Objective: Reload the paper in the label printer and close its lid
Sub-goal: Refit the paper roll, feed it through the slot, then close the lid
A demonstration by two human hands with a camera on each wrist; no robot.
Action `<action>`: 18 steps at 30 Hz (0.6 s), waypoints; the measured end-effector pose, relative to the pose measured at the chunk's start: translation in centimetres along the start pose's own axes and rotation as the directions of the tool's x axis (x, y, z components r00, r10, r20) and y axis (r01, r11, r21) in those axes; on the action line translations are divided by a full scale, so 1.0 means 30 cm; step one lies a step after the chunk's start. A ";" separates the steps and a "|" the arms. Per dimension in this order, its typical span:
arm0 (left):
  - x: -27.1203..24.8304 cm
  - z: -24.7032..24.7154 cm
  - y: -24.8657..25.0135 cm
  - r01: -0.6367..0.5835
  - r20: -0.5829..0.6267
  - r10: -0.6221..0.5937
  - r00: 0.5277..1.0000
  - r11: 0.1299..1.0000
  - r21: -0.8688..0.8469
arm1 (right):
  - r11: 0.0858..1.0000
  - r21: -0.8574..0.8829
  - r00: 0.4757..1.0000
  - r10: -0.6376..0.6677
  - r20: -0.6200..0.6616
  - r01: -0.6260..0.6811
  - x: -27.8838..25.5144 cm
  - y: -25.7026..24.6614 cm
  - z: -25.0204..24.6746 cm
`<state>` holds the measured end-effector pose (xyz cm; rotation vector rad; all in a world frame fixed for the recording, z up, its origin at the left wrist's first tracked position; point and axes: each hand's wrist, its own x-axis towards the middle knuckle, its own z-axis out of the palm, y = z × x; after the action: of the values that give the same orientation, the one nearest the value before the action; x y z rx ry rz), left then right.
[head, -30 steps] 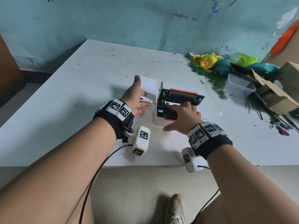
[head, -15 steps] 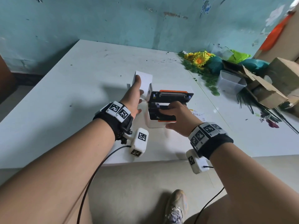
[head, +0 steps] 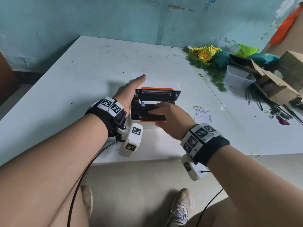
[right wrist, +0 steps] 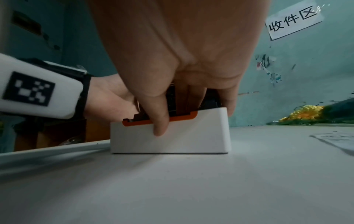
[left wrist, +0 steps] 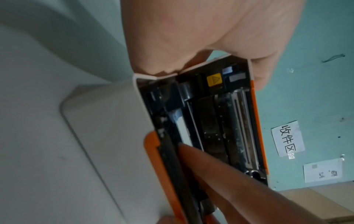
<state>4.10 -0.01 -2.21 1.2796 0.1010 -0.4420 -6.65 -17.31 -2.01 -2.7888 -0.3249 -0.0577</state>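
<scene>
The white-and-orange hard-plastic label printer (head: 155, 94) sits lid-open on the worktop (head: 73, 99), between the fingers (left wrist: 210, 166). The left hand (head: 128, 94) clasps its lid end; the right hand (head: 170, 117) pinches its front wall. Likely light, rigid, smooth: hold the shell.

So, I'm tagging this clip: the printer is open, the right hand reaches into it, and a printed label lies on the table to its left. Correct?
Not quite. The printed label lies to the right of the printer, as the head view shows. The printer is open and the right hand reaches into it.
</scene>
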 end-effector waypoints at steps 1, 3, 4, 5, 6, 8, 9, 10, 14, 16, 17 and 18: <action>0.003 -0.008 0.000 -0.010 -0.004 0.010 1.000 1.000 0.004 | 0.998 0.059 1.000 0.015 0.014 -0.016 -0.001 -0.003 -0.016; 0.008 -0.021 -0.001 -0.023 -0.004 0.023 1.000 0.999 0.028 | 0.945 0.314 0.996 0.091 0.007 -0.089 -0.015 0.001 -0.064; 0.008 -0.025 -0.002 -0.025 -0.001 0.025 1.000 0.999 0.039 | 0.892 0.435 0.987 0.156 -0.039 -0.124 -0.023 0.010 -0.088; 0.011 -0.029 -0.003 -0.026 0.000 0.026 1.000 0.998 0.053 | 0.847 0.514 0.962 0.239 -0.131 -0.140 -0.025 0.022 -0.105; 0.013 -0.032 -0.001 -0.026 0.010 0.026 1.000 0.998 0.064 | 0.796 0.583 0.916 0.341 -0.210 -0.163 -0.020 0.043 -0.116; 0.006 -0.037 0.003 -0.031 0.043 0.028 0.999 0.997 0.071 | 0.615 0.760 0.827 0.527 -0.196 -0.212 0.006 0.080 -0.125; 0.001 -0.037 0.006 -0.032 0.062 0.028 0.998 0.997 0.072 | 0.476 0.847 0.814 0.574 -0.092 -0.239 0.019 0.090 -0.123; 0.000 -0.038 0.008 -0.028 0.076 0.022 0.997 0.997 0.073 | 0.316 0.910 0.813 0.581 0.037 -0.268 0.033 0.104 -0.116; -0.006 -0.047 0.009 -0.024 0.087 0.014 0.996 0.993 0.118 | 0.025 0.951 0.846 0.464 0.263 -0.309 0.063 0.121 -0.071; -0.007 -0.054 0.010 -0.009 0.096 -0.005 0.995 0.990 0.143 | 0.026 0.950 0.862 0.429 0.270 -0.310 0.085 0.118 -0.053; -0.013 -0.055 0.013 -0.014 0.113 -0.003 0.994 0.988 0.151 | 0.030 0.948 0.872 0.403 0.279 -0.317 0.094 0.108 -0.051; -0.017 -0.057 0.015 -0.011 0.133 -0.011 0.991 0.987 0.160 | 0.062 0.946 0.883 0.383 0.272 -0.318 0.102 0.098 -0.050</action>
<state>4.08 1.84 -2.16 1.4038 -0.0484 -0.5430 -3.01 -19.85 -1.29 -1.3812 0.3133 0.1609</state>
